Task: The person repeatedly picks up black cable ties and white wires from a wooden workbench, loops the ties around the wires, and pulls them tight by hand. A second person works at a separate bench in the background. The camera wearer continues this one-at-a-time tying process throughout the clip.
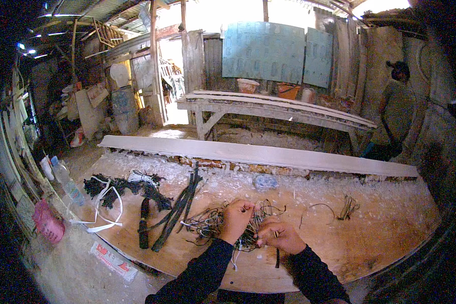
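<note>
A loose tangle of thin dark cords point(203, 223) lies on the wooden tabletop, partly under my hands. My left hand point(236, 221) is over the tangle with its fingertips pinched together on a thin strand. Just to its right and nearer to me, my right hand point(280, 236) is closed too, finger and thumb pinching at the strands. The exact piece in each pinch is too small to make out clearly. A short dark strip point(277, 258) lies below my right hand. Left of the tangle are flat black strips point(176, 215) and a dark stick-like tool point(144, 223).
Black cord bundles point(129, 187) and a white strap point(109, 207) lie at the left. A small wire bundle point(347, 207) is at the right. A pale long board point(248, 154) borders the far edge. A clear bottle point(68, 182) stands left; a person point(396, 109) stands far right.
</note>
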Demonstrator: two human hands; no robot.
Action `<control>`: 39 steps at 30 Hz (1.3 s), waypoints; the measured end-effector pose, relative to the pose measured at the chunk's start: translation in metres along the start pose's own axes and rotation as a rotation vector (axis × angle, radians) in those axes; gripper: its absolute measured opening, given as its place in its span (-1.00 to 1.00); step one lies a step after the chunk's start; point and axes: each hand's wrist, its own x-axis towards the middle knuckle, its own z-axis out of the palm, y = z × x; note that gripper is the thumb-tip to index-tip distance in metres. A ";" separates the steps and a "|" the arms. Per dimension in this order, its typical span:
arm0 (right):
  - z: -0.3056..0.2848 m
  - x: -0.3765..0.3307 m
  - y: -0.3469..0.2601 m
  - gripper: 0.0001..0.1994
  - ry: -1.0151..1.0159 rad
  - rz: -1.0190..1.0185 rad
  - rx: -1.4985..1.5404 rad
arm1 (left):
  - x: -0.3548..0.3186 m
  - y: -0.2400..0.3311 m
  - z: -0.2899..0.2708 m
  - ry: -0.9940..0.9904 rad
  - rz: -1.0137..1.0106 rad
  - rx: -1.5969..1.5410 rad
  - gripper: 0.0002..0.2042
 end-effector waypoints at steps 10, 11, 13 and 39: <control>0.004 0.001 -0.014 -0.83 0.185 0.120 0.187 | -0.004 0.007 0.003 -0.180 -0.004 -0.007 -0.94; 0.004 0.000 -0.015 -0.83 0.190 0.088 0.159 | -0.004 0.007 0.004 -0.194 -0.010 -0.048 -0.94; 0.004 0.000 -0.016 -0.83 0.190 0.153 0.192 | -0.005 0.008 0.004 -0.208 -0.056 -0.099 -0.92; -0.023 0.009 0.018 -0.88 0.843 0.117 -0.114 | -0.023 0.035 0.010 -0.676 -0.281 -0.355 -0.86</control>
